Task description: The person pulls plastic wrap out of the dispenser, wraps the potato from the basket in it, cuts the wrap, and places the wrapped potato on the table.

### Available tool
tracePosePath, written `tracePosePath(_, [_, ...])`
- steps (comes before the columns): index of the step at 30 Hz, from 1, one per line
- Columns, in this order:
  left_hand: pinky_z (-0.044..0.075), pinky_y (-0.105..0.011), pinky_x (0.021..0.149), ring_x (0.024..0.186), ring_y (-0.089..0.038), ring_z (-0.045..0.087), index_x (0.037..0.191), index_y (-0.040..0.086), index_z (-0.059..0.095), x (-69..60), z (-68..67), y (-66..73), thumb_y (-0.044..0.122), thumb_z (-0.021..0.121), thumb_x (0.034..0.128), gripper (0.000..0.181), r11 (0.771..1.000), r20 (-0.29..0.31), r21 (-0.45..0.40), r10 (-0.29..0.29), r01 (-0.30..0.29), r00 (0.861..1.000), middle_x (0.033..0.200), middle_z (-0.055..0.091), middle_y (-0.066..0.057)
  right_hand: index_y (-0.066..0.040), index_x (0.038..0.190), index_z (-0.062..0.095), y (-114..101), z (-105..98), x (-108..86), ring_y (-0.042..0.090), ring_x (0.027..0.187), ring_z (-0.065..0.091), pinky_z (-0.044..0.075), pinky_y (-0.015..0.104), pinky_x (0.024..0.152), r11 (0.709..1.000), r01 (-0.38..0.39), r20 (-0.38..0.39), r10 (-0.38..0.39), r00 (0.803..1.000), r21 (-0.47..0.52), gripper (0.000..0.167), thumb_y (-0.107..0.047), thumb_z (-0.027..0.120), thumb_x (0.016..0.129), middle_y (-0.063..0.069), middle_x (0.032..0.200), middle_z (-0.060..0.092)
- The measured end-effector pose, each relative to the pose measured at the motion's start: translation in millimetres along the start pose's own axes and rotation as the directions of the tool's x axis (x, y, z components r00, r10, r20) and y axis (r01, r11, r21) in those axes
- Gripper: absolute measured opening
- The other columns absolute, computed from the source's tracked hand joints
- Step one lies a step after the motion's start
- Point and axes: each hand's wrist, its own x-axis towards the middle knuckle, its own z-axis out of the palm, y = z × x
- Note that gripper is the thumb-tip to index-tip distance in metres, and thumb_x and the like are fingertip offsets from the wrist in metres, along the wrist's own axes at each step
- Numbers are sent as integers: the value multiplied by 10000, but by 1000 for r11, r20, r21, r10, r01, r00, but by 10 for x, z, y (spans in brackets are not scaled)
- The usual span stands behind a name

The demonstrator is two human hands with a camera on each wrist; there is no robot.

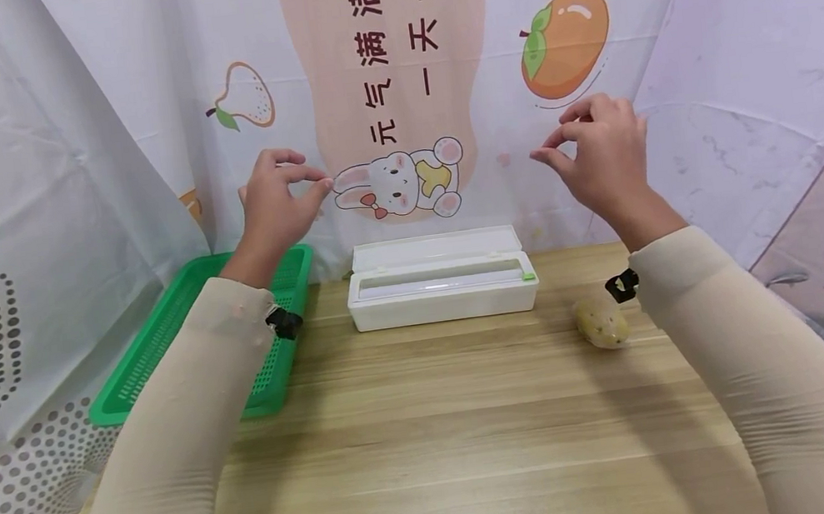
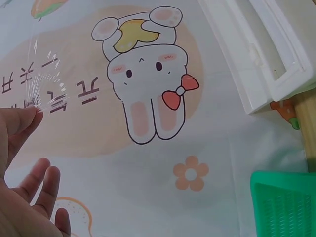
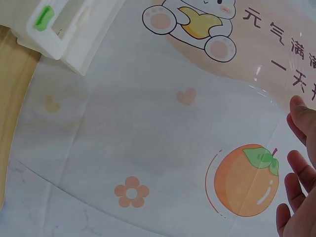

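Observation:
Both hands are raised above the far side of the table, in front of the printed curtain. My left hand [image 1: 276, 200] pinches one edge of clear cling film [image 2: 35, 91] between thumb and forefinger; glossy creases gather at the fingertips. On the other side, my right hand [image 1: 606, 154] pinches the film with thumb and forefinger, its other fingers loosely bent. The film's outline is too transparent to follow in the head view. Below and between the hands sits a white cling film dispenser [image 1: 443, 308], its lid raised, with a roll inside and a green slider at its right end.
A green plastic basket [image 1: 276, 397] stands at the left, partly behind the left sleeve. On the wooden table [image 1: 448, 454], near the right wrist, lies a yellowish, potato-like item [image 1: 602, 324] with a shiny wrapping. A white printed curtain [image 1: 494, 173] closes off the back.

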Motion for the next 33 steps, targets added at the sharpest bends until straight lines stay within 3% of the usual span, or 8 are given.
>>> tracePosePath(12, [208, -565, 1174, 1414, -190, 416, 1204, 156, 785, 51, -120, 87, 479, 675, 980, 408, 1000, -8, 14, -1, 1, 1000, 1452, 524, -47, -67, 1009, 821, -54, -90, 86, 394, 1219, 452, 308, 615, 1022, 1000, -1, -30, 1, 1000, 2, 341, -389, 806, 898, 142, 1255, 593])
tracePosePath(20, [199, -561, 1182, 1418, -187, 415, 1190, 148, 792, 82, -182, 143, 463, 686, 974, 396, 1000, -30, 8, 29, -29, 999, 1441, 535, -52, -67, 1034, 819, -63, -150, 141, 387, 1243, 446, 296, 602, 1041, 1000, -17, -34, 17, 999, -2, 369, -411, 797, 903, 157, 1254, 588])
tracePosePath(33, [200, -514, 1211, 1424, -165, 409, 1204, 170, 787, 133, -289, 256, 489, 671, 975, 410, 999, -48, 22, 38, -37, 998, 1449, 536, -24, -86, 983, 833, -81, -232, 161, 391, 1202, 449, 305, 579, 1046, 999, 6, -125, -1, 992, 37, 333, -404, 825, 883, 136, 1231, 609])
